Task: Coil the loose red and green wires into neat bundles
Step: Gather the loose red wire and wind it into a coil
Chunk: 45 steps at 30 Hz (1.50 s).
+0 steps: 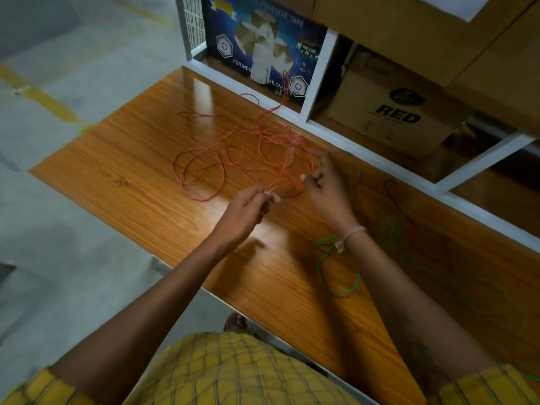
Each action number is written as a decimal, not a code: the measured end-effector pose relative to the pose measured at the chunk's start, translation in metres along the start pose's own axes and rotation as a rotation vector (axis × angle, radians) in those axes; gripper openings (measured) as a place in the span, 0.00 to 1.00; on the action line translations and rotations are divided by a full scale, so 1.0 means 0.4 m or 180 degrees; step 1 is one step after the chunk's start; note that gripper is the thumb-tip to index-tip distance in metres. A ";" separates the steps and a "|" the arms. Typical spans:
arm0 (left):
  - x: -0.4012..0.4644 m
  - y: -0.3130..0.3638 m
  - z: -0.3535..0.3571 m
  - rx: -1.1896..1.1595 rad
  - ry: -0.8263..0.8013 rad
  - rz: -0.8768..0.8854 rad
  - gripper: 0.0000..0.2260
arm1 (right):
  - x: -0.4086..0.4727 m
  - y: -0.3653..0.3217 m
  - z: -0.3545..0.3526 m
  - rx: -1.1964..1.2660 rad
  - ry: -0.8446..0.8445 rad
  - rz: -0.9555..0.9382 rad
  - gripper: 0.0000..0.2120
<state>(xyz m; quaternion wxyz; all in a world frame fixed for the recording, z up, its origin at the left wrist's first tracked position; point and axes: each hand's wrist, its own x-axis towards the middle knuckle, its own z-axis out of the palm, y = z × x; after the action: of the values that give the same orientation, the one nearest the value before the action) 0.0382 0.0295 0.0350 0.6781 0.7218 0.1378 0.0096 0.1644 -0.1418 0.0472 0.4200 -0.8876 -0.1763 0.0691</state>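
Observation:
A long red wire point(204, 159) lies in loose tangled loops across the far middle of the wooden table point(131, 182). My left hand point(248, 209) pinches a strand of the red wire near its end, just above the tabletop. My right hand point(324, 185) is beside it, fingers closed around red strands at the right edge of the tangle. A green wire point(336, 287) sprawls loosely on the right part of the table, passing under my right wrist and looping behind my right hand.
A white metal rack frame point(318, 74) borders the table's far edge, holding a blue adhesive-tape carton point(263, 45) and brown cardboard boxes point(391, 103). Grey concrete floor point(58, 83) with yellow lines lies to the left. A foot shows below the table's near edge.

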 end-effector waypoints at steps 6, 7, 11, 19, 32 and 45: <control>-0.013 0.115 -0.080 -0.0728 -0.0748 0.0082 0.17 | -0.029 0.007 -0.008 -0.0532 -0.0074 -0.0808 0.10; -0.018 0.119 -0.093 -0.0677 -0.0915 0.0081 0.17 | -0.026 0.008 -0.014 -0.0639 -0.0011 -0.0932 0.08; -0.035 0.082 -0.130 -0.0281 -0.1325 -0.0209 0.15 | 0.016 -0.004 -0.047 -0.0869 0.0553 -0.0961 0.07; -0.053 0.012 -0.147 -0.1558 -0.0353 -0.0254 0.15 | 0.051 -0.009 -0.059 -0.1502 0.0659 -0.0365 0.12; 0.033 0.215 -0.077 -0.2015 -0.0767 0.0987 0.19 | -0.109 -0.072 0.009 -0.1598 -0.1386 -0.1529 0.15; 0.046 0.180 -0.139 0.2214 -0.0654 0.1432 0.21 | -0.125 -0.158 -0.178 -0.0401 -0.1324 -0.1433 0.03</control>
<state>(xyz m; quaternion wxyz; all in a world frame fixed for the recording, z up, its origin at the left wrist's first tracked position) 0.0582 0.0846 0.1071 0.3855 0.9169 -0.0964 0.0383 0.1211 -0.1749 0.1401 0.3238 -0.8174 -0.4544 0.1434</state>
